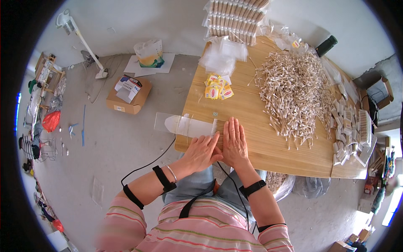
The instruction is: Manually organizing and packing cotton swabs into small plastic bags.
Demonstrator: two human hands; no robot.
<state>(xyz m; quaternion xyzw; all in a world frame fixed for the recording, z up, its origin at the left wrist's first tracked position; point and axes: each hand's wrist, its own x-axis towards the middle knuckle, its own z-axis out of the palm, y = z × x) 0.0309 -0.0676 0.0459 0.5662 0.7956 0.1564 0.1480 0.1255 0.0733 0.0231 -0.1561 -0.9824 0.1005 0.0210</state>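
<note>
1. The row of cotton swabs (217,126) lies near the left front corner of the wooden table (268,149), at the end of a white strip (197,128).
2. The left hand (202,152) has its fingers stretched toward the row, fingertips at the swabs, thumb against the other hand; I cannot tell whether it grips any.
3. The right hand (235,143) is flat, palm down, fingers straight and together — grasping nothing visible — against the row's right side.
4. A clear sheet (163,122) juts past the table's left edge. To the right, a stretch of wood separates the hands from the loose swab heap (294,94).
5. Packed swabs fill the clear packs (233,21) stacked at the back; thin clear bags (222,56) lie before them, then yellow packets (218,87).
6. Below the front edge, a clear bag (287,187) holds more swabs, partly hidden by the table.
7. The fingers cover part of the row — its full length is hidden. Contents of the grey bag (311,187) are hard to make out.
</note>
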